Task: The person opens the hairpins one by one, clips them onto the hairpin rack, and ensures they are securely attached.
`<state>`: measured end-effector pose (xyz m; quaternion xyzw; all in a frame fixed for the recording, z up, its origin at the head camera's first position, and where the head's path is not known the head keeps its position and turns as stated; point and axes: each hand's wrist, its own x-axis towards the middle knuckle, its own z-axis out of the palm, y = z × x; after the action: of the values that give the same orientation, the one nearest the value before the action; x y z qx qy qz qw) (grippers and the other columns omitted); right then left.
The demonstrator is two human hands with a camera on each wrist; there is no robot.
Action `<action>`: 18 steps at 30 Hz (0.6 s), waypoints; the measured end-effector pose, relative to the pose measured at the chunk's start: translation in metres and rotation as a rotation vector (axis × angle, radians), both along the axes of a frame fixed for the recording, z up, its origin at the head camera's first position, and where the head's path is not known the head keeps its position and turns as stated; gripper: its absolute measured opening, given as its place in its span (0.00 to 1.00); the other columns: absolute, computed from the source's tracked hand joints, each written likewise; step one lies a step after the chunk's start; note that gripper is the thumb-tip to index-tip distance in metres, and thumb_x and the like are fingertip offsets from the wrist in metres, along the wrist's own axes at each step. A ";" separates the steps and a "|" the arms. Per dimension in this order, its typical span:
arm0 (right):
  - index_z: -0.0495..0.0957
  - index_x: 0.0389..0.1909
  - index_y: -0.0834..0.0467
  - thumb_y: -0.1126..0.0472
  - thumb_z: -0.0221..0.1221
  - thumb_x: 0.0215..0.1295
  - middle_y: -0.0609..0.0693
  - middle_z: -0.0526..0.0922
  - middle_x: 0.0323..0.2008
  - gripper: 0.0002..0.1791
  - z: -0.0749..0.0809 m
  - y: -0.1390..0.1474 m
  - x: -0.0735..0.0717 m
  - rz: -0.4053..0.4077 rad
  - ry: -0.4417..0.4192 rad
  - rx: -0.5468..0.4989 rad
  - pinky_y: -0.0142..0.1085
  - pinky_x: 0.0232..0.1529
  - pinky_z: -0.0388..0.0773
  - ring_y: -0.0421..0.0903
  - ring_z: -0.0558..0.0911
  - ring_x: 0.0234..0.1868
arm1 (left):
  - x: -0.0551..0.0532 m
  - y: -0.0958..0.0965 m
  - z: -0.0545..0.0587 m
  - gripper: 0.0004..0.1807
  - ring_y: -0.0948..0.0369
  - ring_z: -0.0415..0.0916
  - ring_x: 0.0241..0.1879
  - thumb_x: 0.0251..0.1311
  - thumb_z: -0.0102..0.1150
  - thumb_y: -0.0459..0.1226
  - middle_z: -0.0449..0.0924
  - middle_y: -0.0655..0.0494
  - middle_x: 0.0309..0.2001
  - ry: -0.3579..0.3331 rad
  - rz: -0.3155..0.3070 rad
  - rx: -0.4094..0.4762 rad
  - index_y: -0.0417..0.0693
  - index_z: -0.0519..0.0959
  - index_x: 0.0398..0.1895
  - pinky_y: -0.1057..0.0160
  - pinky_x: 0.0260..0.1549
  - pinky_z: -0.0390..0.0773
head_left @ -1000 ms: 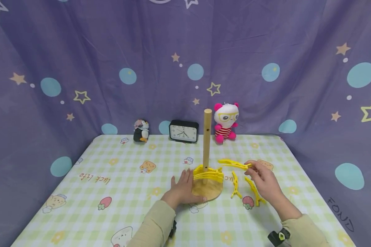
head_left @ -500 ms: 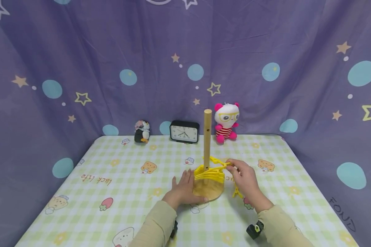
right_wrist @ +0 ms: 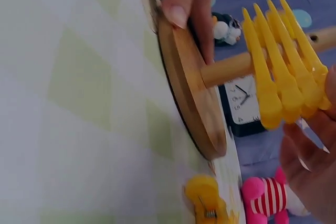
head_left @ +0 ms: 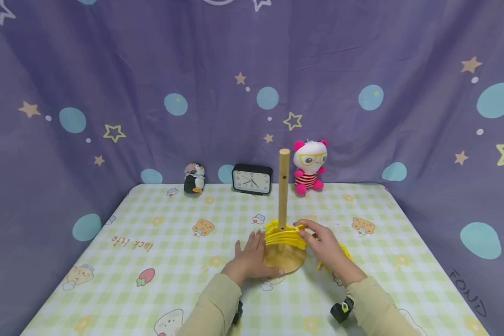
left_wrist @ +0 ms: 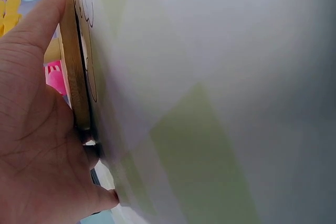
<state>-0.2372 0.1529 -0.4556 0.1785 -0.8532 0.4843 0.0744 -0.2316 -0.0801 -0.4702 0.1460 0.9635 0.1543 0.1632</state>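
Observation:
A round wooden base carries an upright wooden pole. Yellow hair clips are stacked around the pole's lower part. My left hand lies along the left side of the base with fingers extended, its thumb on the rim. The fingertips of my right hand pinch the right end of the topmost clip, at the stack's upper right. In the right wrist view the tapered clips show side by side across the pole. Another yellow clip lies on the table, partly hidden by my right hand in the head view.
Along the back of the table stand a penguin figure, a black alarm clock and a pink and white panda plush. A checked cloth covers the table. Behind it hangs a purple curtain.
My right hand has carried a yellow clip leftward from the table's right side onto the stack at the pole. My left hand has stayed at the base.

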 end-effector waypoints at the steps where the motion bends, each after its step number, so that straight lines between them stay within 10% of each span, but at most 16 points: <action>1: 0.79 0.56 0.51 0.55 0.52 0.74 0.50 0.80 0.56 0.15 -0.001 0.001 0.000 0.024 -0.014 -0.001 0.43 0.47 0.76 0.50 0.77 0.54 | 0.000 0.000 0.000 0.64 0.50 0.33 0.76 0.49 0.58 0.71 0.37 0.46 0.78 0.001 0.000 -0.002 0.41 0.44 0.78 0.36 0.68 0.34; 9: 0.63 0.71 0.50 0.51 0.49 0.76 0.56 0.73 0.63 0.25 0.000 0.018 0.006 0.073 -0.079 -0.014 0.47 0.52 0.75 0.57 0.75 0.60 | 0.004 0.001 0.005 0.65 0.49 0.34 0.76 0.48 0.59 0.70 0.38 0.45 0.78 0.001 -0.002 0.020 0.40 0.45 0.77 0.36 0.68 0.35; 18: 0.54 0.73 0.67 0.48 0.25 0.81 0.66 0.65 0.68 0.33 0.006 0.046 0.022 0.203 -0.278 -0.268 0.47 0.59 0.72 0.62 0.73 0.62 | 0.004 0.000 0.007 0.65 0.49 0.34 0.76 0.48 0.60 0.69 0.37 0.44 0.78 -0.004 0.000 0.038 0.40 0.44 0.78 0.36 0.68 0.34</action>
<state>-0.2152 0.1993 -0.4495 0.1835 -0.7610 0.6183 -0.0702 -0.2275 -0.0801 -0.4628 0.1486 0.9601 0.1727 0.1625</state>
